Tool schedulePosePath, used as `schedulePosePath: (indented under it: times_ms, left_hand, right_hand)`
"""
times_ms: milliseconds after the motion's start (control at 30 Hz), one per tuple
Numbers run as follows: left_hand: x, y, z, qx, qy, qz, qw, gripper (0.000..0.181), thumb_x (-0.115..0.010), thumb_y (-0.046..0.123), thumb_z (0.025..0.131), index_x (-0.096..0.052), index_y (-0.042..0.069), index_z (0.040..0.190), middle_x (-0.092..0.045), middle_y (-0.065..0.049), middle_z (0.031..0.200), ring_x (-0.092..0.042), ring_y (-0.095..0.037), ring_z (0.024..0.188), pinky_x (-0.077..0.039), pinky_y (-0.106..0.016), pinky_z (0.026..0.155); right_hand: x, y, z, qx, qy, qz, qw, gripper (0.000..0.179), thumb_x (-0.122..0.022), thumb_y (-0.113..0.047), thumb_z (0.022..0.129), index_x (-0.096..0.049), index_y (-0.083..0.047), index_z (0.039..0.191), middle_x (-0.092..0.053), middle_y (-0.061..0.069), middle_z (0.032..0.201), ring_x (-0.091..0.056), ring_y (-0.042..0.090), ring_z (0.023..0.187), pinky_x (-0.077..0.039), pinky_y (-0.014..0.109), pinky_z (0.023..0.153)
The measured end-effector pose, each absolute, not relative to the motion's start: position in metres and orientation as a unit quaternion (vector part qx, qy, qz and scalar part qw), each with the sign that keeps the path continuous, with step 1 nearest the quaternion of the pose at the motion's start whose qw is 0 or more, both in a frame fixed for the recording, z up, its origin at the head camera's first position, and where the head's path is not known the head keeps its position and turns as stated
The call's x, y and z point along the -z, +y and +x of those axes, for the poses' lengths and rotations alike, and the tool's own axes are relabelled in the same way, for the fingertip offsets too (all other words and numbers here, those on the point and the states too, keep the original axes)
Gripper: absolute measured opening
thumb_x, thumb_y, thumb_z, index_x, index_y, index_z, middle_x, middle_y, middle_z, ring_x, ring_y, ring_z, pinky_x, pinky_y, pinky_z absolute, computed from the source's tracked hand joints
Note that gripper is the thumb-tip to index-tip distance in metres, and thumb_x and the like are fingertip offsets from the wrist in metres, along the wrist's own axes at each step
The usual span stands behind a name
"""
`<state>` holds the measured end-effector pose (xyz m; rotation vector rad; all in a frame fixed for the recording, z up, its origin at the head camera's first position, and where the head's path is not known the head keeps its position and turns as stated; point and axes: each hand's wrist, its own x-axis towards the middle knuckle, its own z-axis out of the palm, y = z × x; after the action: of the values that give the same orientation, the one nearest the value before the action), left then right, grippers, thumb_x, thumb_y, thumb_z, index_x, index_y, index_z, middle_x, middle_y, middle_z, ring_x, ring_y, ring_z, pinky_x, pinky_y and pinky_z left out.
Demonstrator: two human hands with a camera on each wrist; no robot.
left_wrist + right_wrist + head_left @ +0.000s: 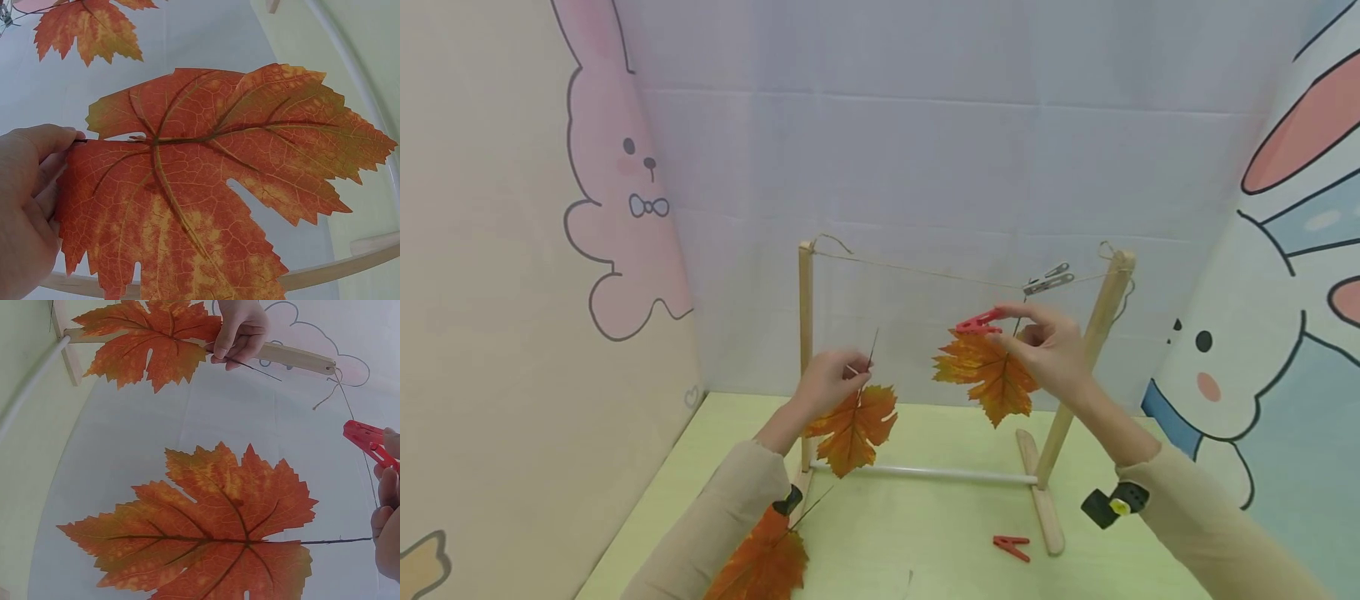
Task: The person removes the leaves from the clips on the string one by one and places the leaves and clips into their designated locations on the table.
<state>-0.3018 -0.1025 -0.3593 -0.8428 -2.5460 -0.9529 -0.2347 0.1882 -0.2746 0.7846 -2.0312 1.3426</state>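
My left hand [833,382] pinches the thin dark stem of an orange maple leaf [853,433], which hangs below the fingers near the left post. In the left wrist view this leaf [206,144] spreads wide beside the fingertips. My right hand [1047,348] holds a red clothespin [977,323] between thumb and fingers, below the string [917,269]. A second maple leaf [988,371] hangs behind the right hand, its stem reaching up to a grey clothespin [1047,283] on the string. The right wrist view shows the red clothespin [362,434] close to the string.
The string runs between a left wooden post [806,333] and a right wooden post [1093,333], joined low by a white rod [925,473]. Another red clothespin [1012,546] lies on the pale table [910,517]. A further leaf [763,562] is by the left sleeve.
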Motion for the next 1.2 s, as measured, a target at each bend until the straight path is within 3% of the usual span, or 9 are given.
schedulePosePath:
  times_ms: [100,767,1200]
  left_hand:
    - [0.363,-0.105,-0.300,0.336,-0.884,-0.291,0.144,0.007,-0.065,0.007,0.082,-0.068,0.008,0.089,-0.068,-0.003,0.083,-0.065,-0.014,0.069,-0.053,-0.026,0.065]
    - [0.378,-0.120,-0.294,0.343,-0.893,-0.269,0.113,0.008,-0.065,0.006,0.082,-0.069,0.006,0.088,-0.068,-0.004,0.085,-0.064,-0.013,0.069,-0.052,-0.025,0.064]
    - [0.385,-0.120,-0.292,0.336,-0.903,-0.257,0.069,0.008,-0.064,0.008,0.082,-0.069,0.007,0.088,-0.067,-0.001,0.082,-0.061,-0.011,0.070,-0.050,-0.023,0.062]
  right_hand:
    - [0.278,0.188,-0.228,-0.494,-0.766,0.292,0.290,0.030,-0.066,0.018,0.069,-0.060,0.014,0.098,-0.039,0.000,0.042,-0.025,0.006,0.036,-0.021,0.024,0.033]
    - [0.317,0.208,-0.216,-0.451,-0.829,0.216,0.252,0.032,-0.070,0.008,0.071,-0.063,0.008,0.102,-0.039,0.001,0.050,-0.027,0.006,0.040,-0.024,0.024,0.035]
    - [0.333,0.216,-0.216,-0.459,-0.839,0.193,0.217,0.031,-0.070,0.005,0.073,-0.063,0.008,0.103,-0.030,-0.003,0.044,-0.025,0.000,0.038,-0.024,0.023,0.033]
